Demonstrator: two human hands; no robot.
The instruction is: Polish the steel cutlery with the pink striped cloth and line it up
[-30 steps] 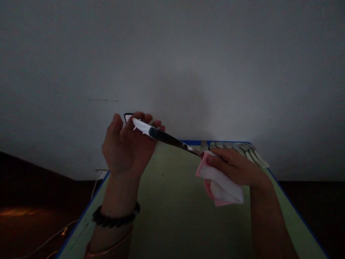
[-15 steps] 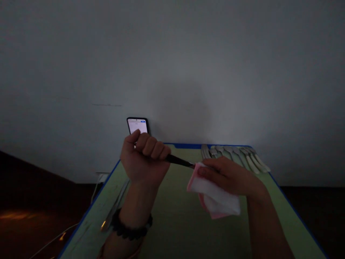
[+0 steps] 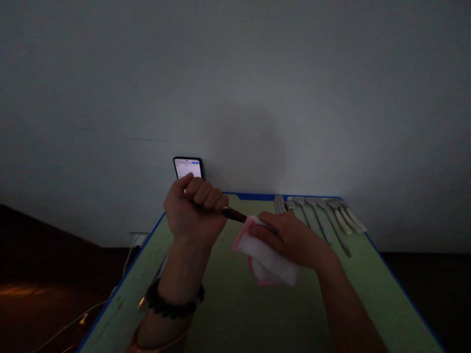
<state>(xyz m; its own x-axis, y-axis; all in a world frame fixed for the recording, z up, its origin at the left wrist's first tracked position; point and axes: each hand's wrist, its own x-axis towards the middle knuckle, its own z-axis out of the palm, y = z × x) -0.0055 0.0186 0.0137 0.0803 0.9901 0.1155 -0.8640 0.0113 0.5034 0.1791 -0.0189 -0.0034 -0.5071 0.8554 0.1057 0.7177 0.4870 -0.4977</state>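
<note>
My left hand [image 3: 196, 208], a black bead bracelet at its wrist, is closed in a fist around one end of a dark, slim utensil [image 3: 234, 214]. Its kind cannot be made out, because the fist and the cloth cover its ends. A white cloth with a pink edge [image 3: 270, 257] is pinched in my right hand [image 3: 289, 238] and wraps the utensil's other end. Both hands are raised above the pale green table [image 3: 235, 304].
Against the wall leans a lit phone [image 3: 188, 168]. Several spoons [image 3: 320, 220] and white-handled forks [image 3: 348, 218] lie at the table's back right. Metal cutlery [image 3: 159, 272] lies partly behind my left forearm. A white cable [image 3: 84, 314] trails at left.
My right hand and the cloth have slid left along the utensil, toward my left fist. Less of the dark part shows between the hands. My left hand has barely moved.
</note>
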